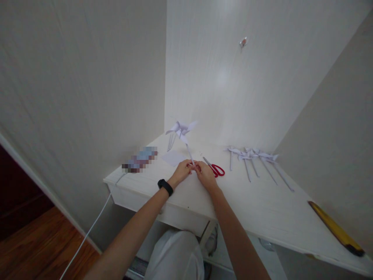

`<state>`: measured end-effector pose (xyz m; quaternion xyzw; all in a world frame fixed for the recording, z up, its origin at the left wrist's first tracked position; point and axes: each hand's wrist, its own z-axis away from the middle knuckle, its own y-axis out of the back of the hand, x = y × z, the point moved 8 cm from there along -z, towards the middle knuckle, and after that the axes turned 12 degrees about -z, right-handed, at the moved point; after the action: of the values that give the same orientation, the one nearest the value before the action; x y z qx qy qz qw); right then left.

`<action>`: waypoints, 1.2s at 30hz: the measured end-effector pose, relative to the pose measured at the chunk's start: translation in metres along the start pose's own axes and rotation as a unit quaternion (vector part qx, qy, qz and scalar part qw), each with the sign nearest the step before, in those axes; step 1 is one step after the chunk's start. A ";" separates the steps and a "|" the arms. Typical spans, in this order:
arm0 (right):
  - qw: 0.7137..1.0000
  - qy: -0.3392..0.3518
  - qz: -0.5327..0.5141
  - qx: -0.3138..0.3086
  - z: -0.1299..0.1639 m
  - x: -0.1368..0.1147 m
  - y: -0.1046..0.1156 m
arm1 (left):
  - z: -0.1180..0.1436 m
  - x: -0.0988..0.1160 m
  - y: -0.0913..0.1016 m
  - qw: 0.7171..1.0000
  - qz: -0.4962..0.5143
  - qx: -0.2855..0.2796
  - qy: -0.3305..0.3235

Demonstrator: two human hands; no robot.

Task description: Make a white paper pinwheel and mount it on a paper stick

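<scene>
While a paper pinwheel [182, 130] is held upright, its stick is pinched by the left hand [182, 171] and right hand [205, 175]; red scissors [215, 168] lie just beside.

Scissors [215, 168] right of hands [194, 172] — pinwheel row [256, 159] farther right on table [262, 210].

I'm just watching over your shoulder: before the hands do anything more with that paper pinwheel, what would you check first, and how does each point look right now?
1. Both hands on the stick: left hand and right hand meet at its lower end. Ok.
2. Pinwheel upright, off the table. Ok.
3. Grip firmness: fingers too small to judge. Cannot tell.
4. Scissors lying close beside the right hand. Not ok.
5. Finished pinwheels lying apart, to the right. Ok.
6. White cable hanging off the table's left edge, away from the hands. Ok.
</scene>
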<state>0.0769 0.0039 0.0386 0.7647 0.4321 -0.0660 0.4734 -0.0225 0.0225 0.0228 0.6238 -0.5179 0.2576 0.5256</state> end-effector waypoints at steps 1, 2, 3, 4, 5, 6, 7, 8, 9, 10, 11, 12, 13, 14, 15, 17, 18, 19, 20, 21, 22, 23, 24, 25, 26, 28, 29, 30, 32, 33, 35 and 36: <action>1.000 0.000 -0.001 -0.002 0.000 0.000 -0.001 | 0.000 -0.001 0.000 1.000 -0.006 0.003 0.004; 1.000 0.000 -0.002 -0.004 0.000 0.000 -0.001 | 0.000 -0.001 0.000 1.000 -0.011 0.003 0.005; 1.000 0.000 -0.002 -0.003 -0.001 0.000 -0.001 | 0.000 -0.001 0.000 1.000 -0.015 0.004 0.005; 1.000 -0.002 -0.002 -0.002 -0.001 0.000 -0.001 | 0.000 -0.001 -0.001 1.000 -0.017 0.005 0.003; 1.000 -0.004 -0.002 -0.001 -0.001 -0.001 0.000 | 0.000 -0.001 -0.001 1.000 -0.019 0.005 0.000; 1.000 -0.008 -0.003 0.000 0.000 -0.001 0.001 | 0.000 0.000 -0.001 1.000 -0.020 0.004 -0.003; 1.000 -0.013 -0.005 -0.001 0.000 -0.001 0.001 | 0.000 0.001 -0.001 1.000 -0.021 0.001 -0.006; 1.000 -0.019 -0.007 -0.003 0.000 -0.001 0.002 | 0.000 0.002 -0.002 1.000 -0.023 -0.002 -0.008; 1.000 -0.025 -0.010 -0.005 0.001 0.000 0.002 | 0.000 0.002 -0.002 1.000 -0.023 -0.005 -0.008; 0.999 -0.030 -0.015 -0.008 0.001 0.000 0.002 | 0.000 0.003 -0.002 1.000 -0.022 -0.007 -0.007; 0.999 -0.035 -0.019 -0.009 0.001 0.000 0.002 | 0.000 0.003 -0.002 1.000 -0.021 -0.009 -0.005; 0.999 -0.040 -0.024 -0.010 0.001 0.001 0.002 | 0.000 0.003 -0.002 1.000 -0.017 -0.009 -0.005; 0.999 -0.044 -0.028 -0.010 0.001 0.001 0.002 | 0.000 0.002 -0.002 1.000 -0.012 -0.008 -0.004; 0.998 -0.046 -0.031 -0.009 0.001 0.002 0.002 | 0.000 0.002 -0.002 1.000 -0.005 -0.007 -0.002; 0.998 -0.049 -0.032 -0.009 0.001 0.002 0.002 | 0.000 0.000 -0.002 1.000 0.003 -0.004 0.001; 0.998 -0.058 -0.029 -0.003 0.001 0.004 0.003 | -0.001 -0.005 -0.002 1.000 0.020 0.001 0.009; 0.997 -0.064 -0.030 0.001 0.001 0.005 0.003 | -0.001 -0.007 -0.002 1.000 0.027 0.004 0.013; 0.997 -0.070 -0.031 0.004 0.001 0.006 0.004 | -0.001 -0.010 -0.002 0.999 0.029 0.006 0.016; 0.997 -0.074 -0.034 0.006 0.001 0.007 0.004 | -0.002 -0.012 -0.002 0.999 0.026 0.006 0.018; 0.996 -0.076 -0.035 0.007 0.000 0.007 0.004 | -0.002 -0.013 -0.003 1.000 0.022 0.005 0.019; 0.996 -0.076 -0.036 0.006 0.000 0.007 0.004 | -0.003 -0.015 -0.003 1.000 0.018 0.002 0.019; 0.997 -0.074 -0.036 0.003 0.000 0.007 0.003 | -0.003 -0.015 -0.003 1.000 0.015 0.001 0.020; 0.997 -0.070 -0.034 0.001 0.000 0.007 0.002 | -0.003 -0.016 -0.003 1.000 0.013 0.001 0.020; 0.997 -0.064 -0.031 0.000 0.000 0.006 0.001 | -0.003 -0.016 -0.002 1.000 0.013 0.002 0.021; 0.998 -0.057 -0.030 0.000 0.000 0.005 0.001 | -0.003 -0.015 -0.002 1.000 0.011 0.003 0.022; 0.999 -0.044 -0.032 0.002 0.001 0.004 0.001 | -0.003 -0.013 0.000 1.000 -0.001 0.007 0.024; 0.999 -0.039 -0.035 0.004 0.001 0.003 0.001 | -0.002 -0.012 0.000 1.000 -0.009 0.009 0.024; 0.999 -0.035 -0.036 0.006 0.001 0.003 0.001 | -0.002 -0.010 0.001 1.000 -0.016 0.009 0.024; 0.999 -0.032 -0.031 0.011 0.001 0.002 0.002 | 0.000 -0.006 0.002 0.999 -0.033 0.012 0.026; 0.999 -0.033 -0.024 0.013 0.001 0.001 0.002 | 0.001 -0.005 0.002 0.999 -0.041 0.013 0.028; 0.999 -0.038 -0.010 0.014 0.001 0.002 0.003 | 0.002 -0.002 0.003 0.998 -0.054 0.012 0.032; 0.999 -0.040 -0.006 0.013 0.001 0.001 0.003 | 0.003 -0.001 0.003 0.998 -0.058 0.010 0.034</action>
<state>0.0804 0.0037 0.0397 0.7653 0.4162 -0.1049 0.4797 -0.0261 0.0200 0.0224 0.6489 -0.4602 0.2529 0.5506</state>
